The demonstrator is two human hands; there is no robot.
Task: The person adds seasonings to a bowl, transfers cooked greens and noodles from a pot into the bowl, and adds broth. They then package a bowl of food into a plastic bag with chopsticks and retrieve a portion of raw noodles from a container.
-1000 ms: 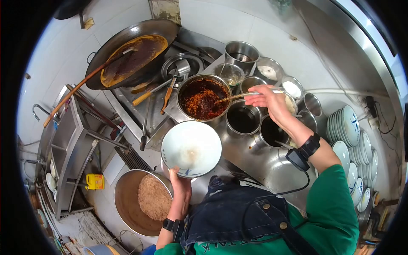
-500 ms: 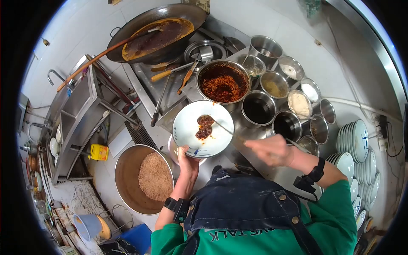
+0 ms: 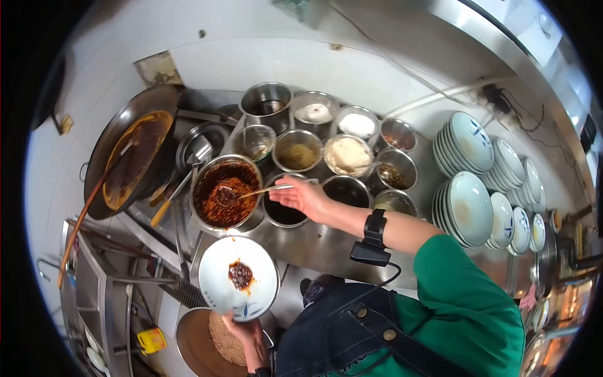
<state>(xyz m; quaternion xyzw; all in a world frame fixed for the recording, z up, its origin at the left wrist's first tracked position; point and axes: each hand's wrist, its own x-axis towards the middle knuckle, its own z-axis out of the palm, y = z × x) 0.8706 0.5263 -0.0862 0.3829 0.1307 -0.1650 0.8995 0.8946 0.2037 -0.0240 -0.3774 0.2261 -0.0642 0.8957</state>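
My left hand [image 3: 246, 331] is closed on the lower rim of a shallow white bowl [image 3: 217, 267] with blue markings. A dark red, oily dollop of chili sauce [image 3: 240, 275] sits in its middle. My right hand [image 3: 300, 196] is over the steel pots, with its fingers around the handle of a long-handled spoon [image 3: 267, 189]. The spoon's head rests in a steel pot of chili oil [image 3: 213, 210] full of red flakes, just beyond the bowl. Below my right hand is a pot of dark liquid [image 3: 282, 210], partly covered by it.
Steel pots of seasonings, including a pale paste [image 3: 347, 154] and a white powder [image 3: 357, 125], crowd the counter. Stacked bowls [image 3: 471, 207] stand at right. A wok [image 3: 157, 100] of dark broth holds a wooden-handled ladle [image 3: 81, 226] at left. A large pot [image 3: 191, 339] stands below.
My right hand has carried the spoon from above the bowl into the chili oil pot. Less sauce shows in the bowl as one dollop. The view has swung right.
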